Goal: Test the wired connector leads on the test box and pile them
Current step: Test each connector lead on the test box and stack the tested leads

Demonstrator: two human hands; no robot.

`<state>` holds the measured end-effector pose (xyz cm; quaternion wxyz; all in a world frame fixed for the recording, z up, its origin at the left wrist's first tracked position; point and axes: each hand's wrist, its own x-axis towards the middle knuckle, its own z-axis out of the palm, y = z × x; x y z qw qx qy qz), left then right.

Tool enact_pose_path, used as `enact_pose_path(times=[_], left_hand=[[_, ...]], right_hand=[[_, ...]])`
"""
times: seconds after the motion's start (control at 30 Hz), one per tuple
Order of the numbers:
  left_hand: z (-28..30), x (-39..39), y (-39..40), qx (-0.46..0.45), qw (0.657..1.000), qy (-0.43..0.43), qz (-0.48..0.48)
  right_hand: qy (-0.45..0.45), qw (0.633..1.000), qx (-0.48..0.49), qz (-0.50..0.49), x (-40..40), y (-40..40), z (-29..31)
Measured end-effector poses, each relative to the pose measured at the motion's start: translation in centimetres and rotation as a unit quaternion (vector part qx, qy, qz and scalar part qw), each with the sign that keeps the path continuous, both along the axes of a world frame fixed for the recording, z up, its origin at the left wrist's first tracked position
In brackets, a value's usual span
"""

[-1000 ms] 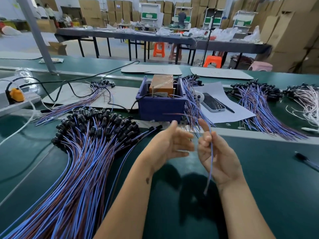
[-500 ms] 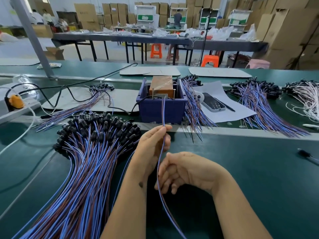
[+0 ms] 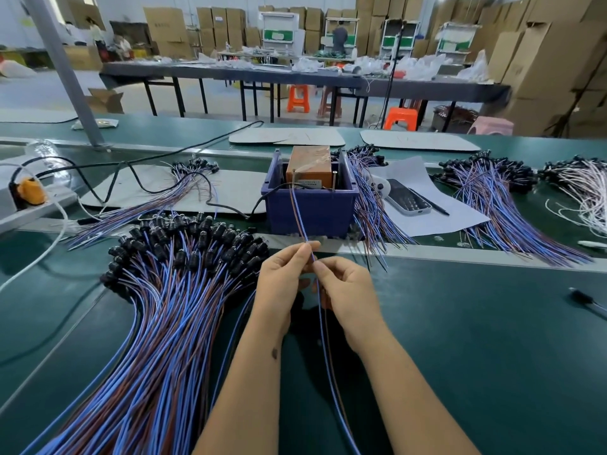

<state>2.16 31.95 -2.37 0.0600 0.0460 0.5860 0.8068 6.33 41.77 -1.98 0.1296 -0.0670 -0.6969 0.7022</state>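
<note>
Since half a second ago the right hand (image 3: pixel 345 290) has risen from low beside the left wrist to meet the left hand (image 3: pixel 282 280). Both hands now pinch one thin blue-and-brown wired lead (image 3: pixel 300 218) between fingertips, just above the green tabletop (image 3: pixel 476 339). The lead runs taut up to the brown test box (image 3: pixel 308 167) seated in a dark blue plastic bin (image 3: pixel 308 211), probably so its ends touch the contacts. Left of the hands lies the large pile of black-capped blue and brown leads (image 3: pixel 170 290); another bundle (image 3: pixel 371 205) hangs beside the bin.
</note>
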Motion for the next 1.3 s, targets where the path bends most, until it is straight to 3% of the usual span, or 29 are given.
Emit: enact_pose_path(times=[0.23, 0.57, 0.67, 0.87, 1.03, 1.3], left_hand=[[-0.3, 0.5, 1.3, -0.045, 0.998, 0.044, 0.011], [-0.3, 0.6, 0.9, -0.051, 0.998, 0.041, 0.018], [-0.3, 0.3, 0.3, -0.04, 0.997, 0.024, 0.058], [-0.4, -0.1, -0.2, -0.026, 0.993, 0.03, 0.113], [0.0, -0.8, 0.3, -0.016, 0.992, -0.044, 0.12], [-0.6, -0.3, -0.3, -0.065, 0.992, 0.034, 0.105]], right_hand=[[0.022, 0.991, 0.039, -0.129, -1.1, -1.2, -0.6], [0.067, 0.988, 0.082, -0.111, -0.1, -0.7, -0.9], [0.065, 0.985, 0.094, -0.126, -0.2, -0.3, -1.0], [0.062, 0.983, 0.026, -0.168, -0.3, 1.3, -0.8], [0.052, 0.982, -0.024, -0.178, -0.8, 1.6, -0.7], [0.043, 0.989, -0.012, -0.144, -1.0, 1.3, -1.1]])
